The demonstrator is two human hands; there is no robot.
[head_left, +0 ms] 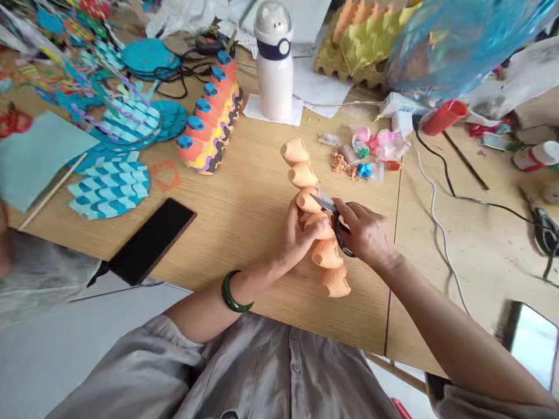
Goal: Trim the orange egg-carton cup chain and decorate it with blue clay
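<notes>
My left hand (301,230) is closed around the middle of an orange egg carton strip (327,254), a row of several cups with holes cut in their ends. The strip slants from upper left to lower right just above the table. In my right hand (367,233) is a pair of scissors (342,237) with black handles. The fingers are wrapped round the handles, and the blade tips lie against a cup just above my left fingers. Whether the blades are cutting into the cup I cannot tell.
A painted egg carton piece (212,125) stands beyond my left arm, near a white bottle (276,75). A black phone (152,240) lies at the front left. Small bags of coloured clay (379,142) and a red tube (444,118) sit at the right, with cables (433,203) across the table.
</notes>
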